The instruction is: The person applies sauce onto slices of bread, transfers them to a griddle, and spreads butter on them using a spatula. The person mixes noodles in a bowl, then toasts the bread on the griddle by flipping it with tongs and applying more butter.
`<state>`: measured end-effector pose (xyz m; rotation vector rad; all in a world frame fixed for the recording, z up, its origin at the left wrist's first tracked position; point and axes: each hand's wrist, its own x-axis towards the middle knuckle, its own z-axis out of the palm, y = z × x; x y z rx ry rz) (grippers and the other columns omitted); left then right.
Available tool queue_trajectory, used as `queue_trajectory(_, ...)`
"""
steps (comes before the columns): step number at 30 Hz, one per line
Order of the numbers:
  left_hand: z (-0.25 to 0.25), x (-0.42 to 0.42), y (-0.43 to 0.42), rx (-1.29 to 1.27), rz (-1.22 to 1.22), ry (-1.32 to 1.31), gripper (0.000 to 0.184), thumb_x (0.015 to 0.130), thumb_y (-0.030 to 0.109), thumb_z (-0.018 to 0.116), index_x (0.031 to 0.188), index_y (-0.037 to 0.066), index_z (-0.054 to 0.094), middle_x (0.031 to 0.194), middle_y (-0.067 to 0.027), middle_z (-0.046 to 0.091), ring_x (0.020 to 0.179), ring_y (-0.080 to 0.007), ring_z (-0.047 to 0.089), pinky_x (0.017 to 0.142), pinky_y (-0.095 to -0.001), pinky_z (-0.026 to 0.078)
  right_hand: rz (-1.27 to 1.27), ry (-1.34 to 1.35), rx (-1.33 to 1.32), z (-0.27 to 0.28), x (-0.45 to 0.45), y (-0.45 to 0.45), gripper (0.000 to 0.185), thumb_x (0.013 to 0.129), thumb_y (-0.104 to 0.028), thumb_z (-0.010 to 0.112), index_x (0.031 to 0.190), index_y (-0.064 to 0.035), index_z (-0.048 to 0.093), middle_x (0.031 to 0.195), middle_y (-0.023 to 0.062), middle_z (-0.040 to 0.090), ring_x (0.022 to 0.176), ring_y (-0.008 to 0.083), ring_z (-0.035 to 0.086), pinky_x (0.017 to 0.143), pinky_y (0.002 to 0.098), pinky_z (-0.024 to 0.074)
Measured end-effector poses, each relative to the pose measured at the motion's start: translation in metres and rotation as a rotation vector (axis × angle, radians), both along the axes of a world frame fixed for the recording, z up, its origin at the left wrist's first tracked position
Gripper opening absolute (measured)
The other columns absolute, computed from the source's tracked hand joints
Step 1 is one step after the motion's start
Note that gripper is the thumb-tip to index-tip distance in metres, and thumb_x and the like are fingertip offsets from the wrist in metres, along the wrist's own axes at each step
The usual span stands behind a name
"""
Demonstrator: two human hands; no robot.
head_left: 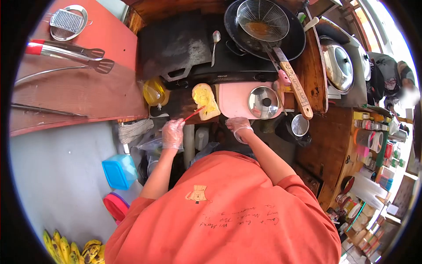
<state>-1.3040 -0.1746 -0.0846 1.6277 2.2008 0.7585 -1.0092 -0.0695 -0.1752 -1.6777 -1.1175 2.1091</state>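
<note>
A slice of bread (205, 100) coated with a yellow spread lies on the dark counter, just left of the pink cutting board (231, 99). My left hand (173, 133), in a clear plastic glove, is closed around a thin red spreader (193, 113). The spreader's tip rests on the lower part of the bread. My right hand (239, 126), also gloved, is curled closed at the near edge of the board; whatever its fingers may hold is hidden. On the board sits a glass lid (263, 102) with a black knob.
Behind the bread is a black stove with a dark griddle plate (176, 46) and a spoon (215, 48). A wok (299, 42) holds a wire strainer (263, 20). Yellow oil (154, 91) stands left, tongs (70, 53) and a grater (67, 20) on the red table.
</note>
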Motion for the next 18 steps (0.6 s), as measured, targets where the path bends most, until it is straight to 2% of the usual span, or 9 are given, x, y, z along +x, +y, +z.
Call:
queue_trajectory(2, -0.015, 0.008, 0.001, -0.032, -0.027, 0.004, 0.017, 0.084, 0.014, 0.075, 0.097, 0.005, 0.078, 0.083, -0.0155, 0.072, 0.077, -0.0315, 0.069, 0.073, -0.0405, 0.054, 0.040, 0.028, 0.126, 0.010, -0.001, 0.001, 0.020, 0.091, -0.014, 0.061, 0.075, -0.0034, 0.067, 0.072, 0.0037, 0.065, 0.063, 0.0127, 0.057, 0.058, 0.0293, 0.0453)
queue_trajectory(4, -0.027, 0.010, 0.001, -0.103, 0.026, -0.086, 0.016, 0.083, 0.014, 0.075, 0.097, 0.005, 0.078, 0.083, -0.0151, 0.072, 0.077, -0.0298, 0.070, 0.072, -0.0396, 0.054, -0.096, -0.044, -0.008, 0.044, -0.015, 0.009, 0.016, 0.088, -0.014, 0.060, 0.075, -0.0052, 0.065, 0.070, 0.0065, 0.064, 0.062, 0.0162, 0.060, 0.059, 0.0318, 0.0479)
queue_trajectory(5, -0.030, 0.011, 0.001, -0.174, 0.084, -0.172, 0.016, 0.083, 0.013, 0.075, 0.096, 0.005, 0.078, 0.082, -0.0147, 0.073, 0.076, -0.0281, 0.070, 0.072, -0.0387, 0.054, -0.097, -0.047, -0.011, 0.036, -0.013, 0.011, 0.016, 0.088, -0.014, 0.060, 0.075, -0.0052, 0.065, 0.070, 0.0065, 0.064, 0.062, 0.0162, 0.060, 0.059, 0.0318, 0.0479)
queue_trajectory(7, -0.028, 0.011, 0.000, -0.211, 0.115, -0.254, 0.016, 0.082, 0.012, 0.076, 0.096, 0.004, 0.077, 0.083, -0.0146, 0.073, 0.076, -0.0268, 0.071, 0.071, -0.0382, 0.054, 0.555, -0.216, 0.984, 0.014, -0.009, 0.014, 0.013, 0.084, -0.018, 0.061, 0.080, -0.0077, 0.067, 0.076, 0.0110, 0.069, 0.070, 0.0240, 0.067, 0.064, 0.0375, 0.0534)
queue_trajectory(9, -0.029, 0.016, -0.003, -0.250, 0.148, -0.336, 0.017, 0.081, 0.011, 0.076, 0.096, 0.004, 0.076, 0.083, -0.0146, 0.073, 0.076, -0.0254, 0.071, 0.071, -0.0377, 0.054, 0.585, -0.268, 0.862, 0.010, -0.023, 0.019, 0.013, 0.083, -0.019, 0.060, 0.082, -0.0084, 0.068, 0.082, 0.0122, 0.071, 0.075, 0.0272, 0.069, 0.068, 0.0407, 0.0548)
queue_trajectory(11, -0.033, 0.028, -0.005, -0.190, 0.021, -0.447, 0.014, 0.081, 0.009, 0.075, 0.094, 0.003, 0.073, 0.084, -0.0179, 0.072, 0.077, -0.0324, 0.070, 0.073, -0.0396, 0.055, 0.935, -0.473, 0.927, 0.017, -0.032, 0.031, 0.018, 0.087, -0.021, 0.056, 0.090, -0.0109, 0.070, 0.091, 0.0137, 0.073, 0.087, 0.0322, 0.072, 0.075, 0.0459, 0.0565)
queue_trajectory(15, -0.039, 0.034, 0.021, -0.136, -0.045, -0.189, 0.008, 0.085, 0.008, 0.071, 0.090, 0.002, 0.069, 0.082, -0.0199, 0.070, 0.079, -0.0352, 0.069, 0.071, -0.0429, 0.053, 0.671, -0.396, 0.639, -0.009, -0.047, 0.025, 0.021, 0.090, -0.022, 0.055, 0.092, -0.0113, 0.072, 0.090, 0.0153, 0.073, 0.088, 0.0329, 0.072, 0.076, 0.0447, 0.0568)
queue_trajectory(17, -0.041, 0.026, 0.030, -0.151, 0.043, -0.203, 0.008, 0.086, 0.008, 0.071, 0.091, 0.002, 0.070, 0.082, -0.0198, 0.070, 0.078, -0.0345, 0.069, 0.070, -0.0428, 0.053, 0.840, -0.657, 1.062, -0.003, -0.048, 0.024, 0.030, 0.090, -0.026, 0.067, 0.072, -0.0021, 0.066, 0.065, 0.0069, 0.066, 0.061, 0.0148, 0.063, 0.058, 0.0321, 0.0481)
queue_trajectory(18, -0.040, 0.022, 0.032, -0.153, 0.132, -0.211, 0.008, 0.086, 0.009, 0.070, 0.092, 0.003, 0.070, 0.082, -0.0197, 0.070, 0.078, -0.0339, 0.069, 0.070, -0.0428, 0.053, 0.846, -0.654, 1.060, -0.012, -0.048, 0.021, 0.030, 0.090, -0.026, 0.067, 0.072, -0.0021, 0.066, 0.065, 0.0069, 0.066, 0.061, 0.0148, 0.063, 0.058, 0.0321, 0.0481)
